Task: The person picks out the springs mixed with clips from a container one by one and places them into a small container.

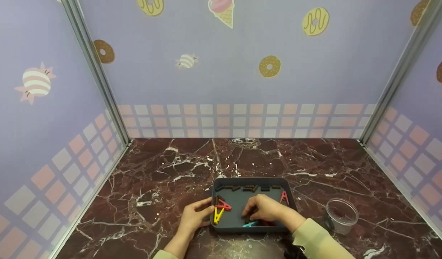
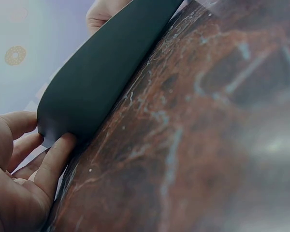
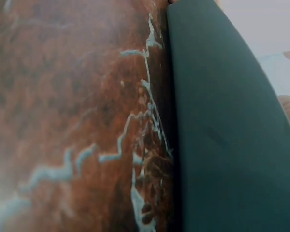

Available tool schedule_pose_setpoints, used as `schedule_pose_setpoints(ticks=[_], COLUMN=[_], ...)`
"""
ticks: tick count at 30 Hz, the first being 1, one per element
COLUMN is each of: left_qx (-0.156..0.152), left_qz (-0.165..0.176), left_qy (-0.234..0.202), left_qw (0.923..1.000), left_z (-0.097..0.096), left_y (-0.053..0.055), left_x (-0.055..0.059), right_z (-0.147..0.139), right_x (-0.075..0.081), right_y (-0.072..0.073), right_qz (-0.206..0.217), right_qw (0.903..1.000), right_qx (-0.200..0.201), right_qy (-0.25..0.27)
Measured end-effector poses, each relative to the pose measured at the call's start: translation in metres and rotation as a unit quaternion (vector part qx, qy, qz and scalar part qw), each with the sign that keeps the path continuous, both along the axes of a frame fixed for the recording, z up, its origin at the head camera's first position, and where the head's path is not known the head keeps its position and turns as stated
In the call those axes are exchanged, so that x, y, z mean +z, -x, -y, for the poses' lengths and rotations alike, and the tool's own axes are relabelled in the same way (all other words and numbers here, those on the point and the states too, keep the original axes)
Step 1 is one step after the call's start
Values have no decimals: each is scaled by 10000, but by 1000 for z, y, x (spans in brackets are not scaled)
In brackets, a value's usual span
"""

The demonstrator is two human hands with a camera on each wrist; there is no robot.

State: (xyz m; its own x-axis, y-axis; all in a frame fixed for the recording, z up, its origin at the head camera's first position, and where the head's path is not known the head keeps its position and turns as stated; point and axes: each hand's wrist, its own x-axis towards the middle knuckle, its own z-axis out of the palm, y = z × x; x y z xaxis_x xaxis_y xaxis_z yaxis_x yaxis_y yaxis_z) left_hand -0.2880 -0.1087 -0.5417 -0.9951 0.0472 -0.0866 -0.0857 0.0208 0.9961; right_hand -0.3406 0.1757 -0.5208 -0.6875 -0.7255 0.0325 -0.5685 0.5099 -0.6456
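A dark grey tray (image 1: 231, 229) lies on the marbled table. My left hand (image 1: 192, 217) touches its left side, fingers (image 2: 55, 157) against the outer wall near a corner. My right hand (image 1: 262, 209) reaches down inside, fingers bent and fingertips low by a small dark piece and a teal clip (image 1: 250, 224); I cannot tell whether they pinch anything. A red clip (image 1: 225, 205) and a yellow clip (image 1: 218, 216) lie at the left, a pinkish-red clip (image 1: 284, 197) at the right. Small black-and-brown cylinders (image 1: 249, 187) line the far side. The right wrist view shows mainly the tray's outer wall (image 3: 227, 125).
A clear round plastic tub (image 1: 342, 217) stands right of the tray, a dark object (image 1: 328, 222) beside it. Something black (image 1: 293, 251) lies below the right forearm. Patterned panels (image 1: 242, 86) enclose the table (image 1: 163, 180) at the back and both sides.
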Motion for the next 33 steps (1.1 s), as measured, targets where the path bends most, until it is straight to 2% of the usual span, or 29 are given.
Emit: schedule_pose_setpoints(ticks=[4,8,21,33], left_qx=[-19,-35,-29,-1], left_qz=[-13,-65,33,3], left_qy=[4,-11,45,99], left_qw=[10000,10000,10000,10000], left_z=[0,0,1,0], left_y=[-1,0,1,0], left_x=[1,0,-1,-2], right_z=[-1,-2,-12,-33], right_x=[0,0,4,14], right_y=[-1,-2,-2,-6], right_qz=[-226,-227,223,770], right_qw=[9996,9997,9989,9934], right_qx=[142,106,-207,-450], right_qy=[50,37,358,720])
